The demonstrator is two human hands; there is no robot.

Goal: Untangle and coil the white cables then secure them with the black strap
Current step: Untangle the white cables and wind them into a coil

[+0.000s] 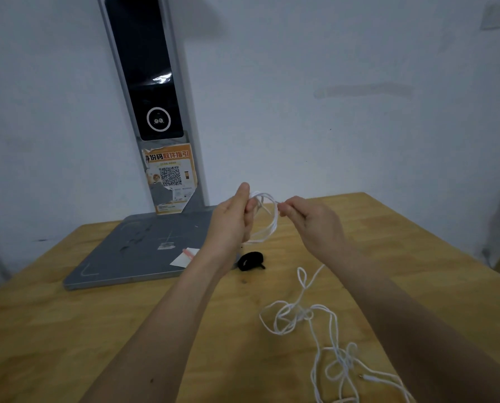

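left hand (233, 218): raised above the table, forearm reaching in from bottom left, thumb up and pointing away. Fingers curl round the bunched side of the coil, gripping it.
right hand (311, 221): raised at the same height, just beside the left, back of hand toward the camera. Thumb and fingertips pinch the white cable at the coil's right edge.
coil (264, 218): a few thin white loops, roughly oval, hanging between the two hands, clear of the tabletop. Top of the loops sits at the left thumb, bottom drops below the left palm.
loose cable (304, 318): the rest of the white cables lies on the table in front of the right forearm, still tangled. One knotted cluster mid-table, a second looser cluster nearer the bottom edge, a small loop sticking out toward the hands.
plug (365, 376): small metal-tipped end lying in the nearer cluster.
black strap (250, 260): rolled up, lying on the table below the left wrist, apart from the cables.
table (68, 330): light wood.
grey stand (135, 257): flat base on the table's far left, upright post with dark screen and an orange QR sticker.
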